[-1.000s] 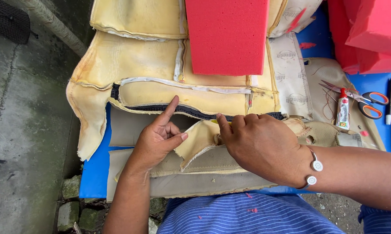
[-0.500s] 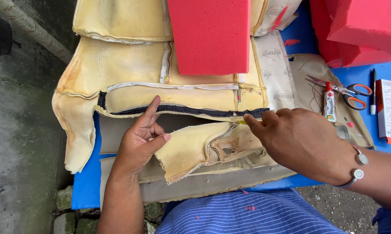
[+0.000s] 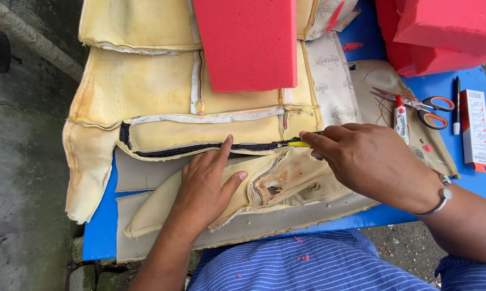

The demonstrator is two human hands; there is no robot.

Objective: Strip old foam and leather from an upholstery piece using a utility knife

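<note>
Blue table point(image 3: 100, 237), scissors point(image 3: 415, 105), red foam point(image 3: 245, 43)

Two bare hands: left hand point(image 3: 202, 191), right hand point(image 3: 369, 159). One small yellow tool point(image 3: 298, 144) pinched in the right hand's fingers point(image 3: 313, 141). One worn yellowish-beige padded fabric cover point(image 3: 146, 108) with one black zipper strip point(image 3: 200, 148). Red foam blocks: one flat red foam slab point(image 3: 245, 43) on the cover, at least two more red foam blocks point(image 3: 442, 32) stacked top right, exact count unclear. One pair of orange-handled scissors point(image 3: 423, 108). One small glue tube with red cap point(image 3: 400, 116). One black pen point(image 3: 457, 102). One white and orange narrow box point(image 3: 476, 132). One silver bangle point(image 3: 442, 196). One blue counter point(image 3: 464, 81)
</note>
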